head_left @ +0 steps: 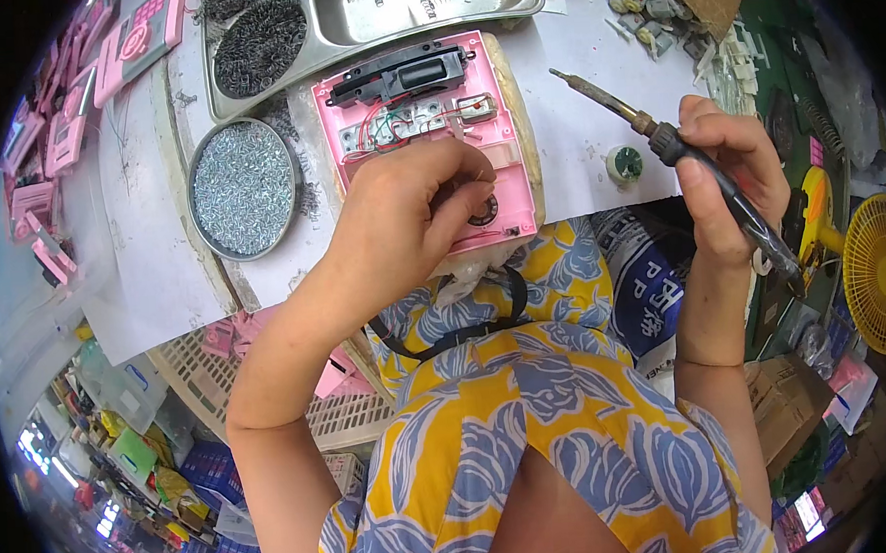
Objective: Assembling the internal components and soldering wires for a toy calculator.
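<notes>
A pink plastic casing (515, 188) lies open on a padded support in front of me. Inside it are a black mechanism (417, 75), a metal contact strip (395, 126) and thin red and green wires. My left hand (414, 203) rests over the casing's lower part, its fingers curled into a pinch near a round black part (484, 211). Whatever lies between those fingertips is hidden. Raised to the right of the casing, my right hand (728, 176) grips a soldering iron (669, 144) by its dark handle. The iron's tip points up and left, apart from the casing.
A round dish (295, 199) of small screws sits left of the casing. Behind it stands a metal tray (390, 36) with dark springs. A small green-topped spool (624, 165) is at right. Pink housings (140, 47) pile up far left; a yellow fan (874, 274) stands far right.
</notes>
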The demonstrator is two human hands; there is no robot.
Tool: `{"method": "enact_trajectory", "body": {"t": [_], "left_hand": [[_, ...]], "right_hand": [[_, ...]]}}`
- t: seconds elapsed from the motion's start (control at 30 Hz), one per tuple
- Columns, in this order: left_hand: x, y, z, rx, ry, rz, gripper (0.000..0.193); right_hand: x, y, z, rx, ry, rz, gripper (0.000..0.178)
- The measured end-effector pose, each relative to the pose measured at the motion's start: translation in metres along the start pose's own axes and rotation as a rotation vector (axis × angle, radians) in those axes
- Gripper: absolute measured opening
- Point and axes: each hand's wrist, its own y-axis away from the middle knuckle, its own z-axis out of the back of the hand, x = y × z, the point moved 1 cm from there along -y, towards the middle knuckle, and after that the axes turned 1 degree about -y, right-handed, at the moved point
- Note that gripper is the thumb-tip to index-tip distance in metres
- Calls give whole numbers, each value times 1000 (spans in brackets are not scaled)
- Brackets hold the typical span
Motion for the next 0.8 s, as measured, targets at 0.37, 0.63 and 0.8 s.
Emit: {"method": "enact_trajectory", "body": {"t": [0.37, 0.63, 0.8], "left_hand": [[-3, 2, -6, -1, -601, -241, 20], [-5, 0, -2, 42, -600, -253, 20], [-6, 0, -2, 50, -615, -250, 21]], "right_hand": [[10, 14, -11, 234, -64, -32, 21], [5, 9, -26, 331, -3, -63, 22], [6, 7, -27, 328, 5, -67, 21]]}}
